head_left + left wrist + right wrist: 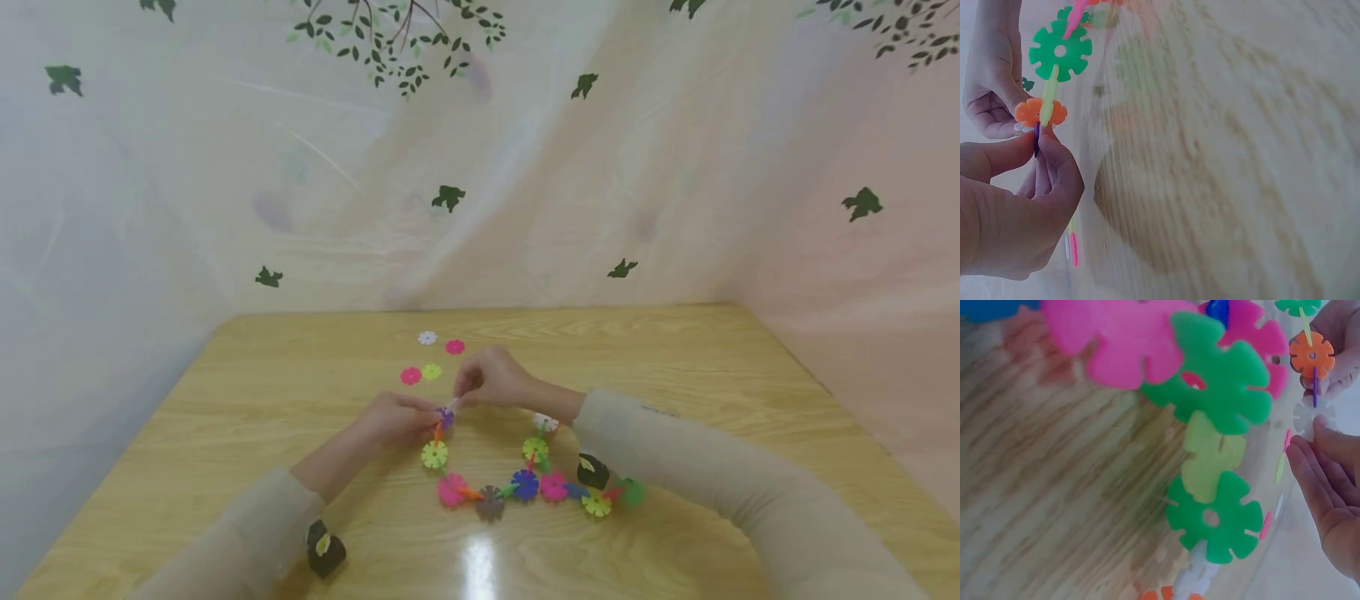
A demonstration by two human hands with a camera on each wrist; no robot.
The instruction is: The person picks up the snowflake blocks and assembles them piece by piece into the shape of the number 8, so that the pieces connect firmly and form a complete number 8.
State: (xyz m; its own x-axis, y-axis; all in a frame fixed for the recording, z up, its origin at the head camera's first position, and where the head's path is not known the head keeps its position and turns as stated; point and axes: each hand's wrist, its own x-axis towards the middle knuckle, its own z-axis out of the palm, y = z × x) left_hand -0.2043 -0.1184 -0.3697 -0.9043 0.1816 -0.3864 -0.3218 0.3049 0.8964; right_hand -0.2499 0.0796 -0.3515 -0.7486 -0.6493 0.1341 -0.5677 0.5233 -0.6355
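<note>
My left hand [393, 417] pinches a purple notched flower disc [446, 418] at the left end of a chain of colourful discs. Between the thumb and fingers of my right hand [497, 379] is a translucent white disc [1314, 416], its edge right at the purple one. An orange disc [1041, 112] joins the purple disc, followed by a yellow-green one [1050, 97] and a green one [1060, 51]. From there the chain curves over the table through pink [452, 490], dark [490, 503] and blue [525, 484] discs. Its white disc [546, 422] lies below my right wrist.
Loose discs lie flat beyond the hands: one white [427, 337], two pink [455, 347] and one yellow [431, 372]. The wooden table [637, 350] reaches back to a pale curtain [525, 167] with leaf prints. The chain's right part passes close beneath my right sleeve [660, 442].
</note>
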